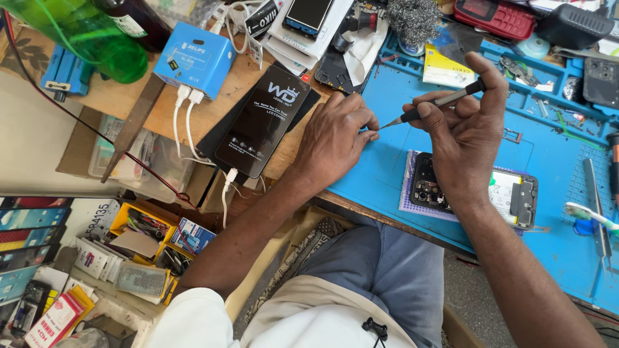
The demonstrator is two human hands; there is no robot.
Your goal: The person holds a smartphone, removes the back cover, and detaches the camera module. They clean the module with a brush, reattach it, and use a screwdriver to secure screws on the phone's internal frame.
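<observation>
Two hands meet over the blue work mat [387, 174], and we are right in the fiddly part. Our right hand [467, 138] has its fingers wrapped snugly around a slim precision screwdriver [431, 106], thumb and forefinger steadying the shaft while the tip points left. Our left hand [335, 138] sits just beside that tip, fingers curled narrow and pinched together at the point; whatever sits in that pinch is too small for us to make out. Below the right wrist lies the opened phone [509, 196], back off, its insides showing, resting flat on the mat and partly hidden by the hand. Off to the left, a dark tester screen [264, 122] rests on the wooden bench, white cables running up to a blue box [193, 58]. A red phone [493, 16] and loose parts crowd the tray at the far edge. Now, the risk as we judge it: the pinch is tiny and the driver tip is sharp, so a slip could jab a fingertip or flick the small piece away into that cluttered mat, where it would be hard to find. The right forearm also hovers over the open phone, and a careless drop of the wrist could press on its exposed parts.
</observation>
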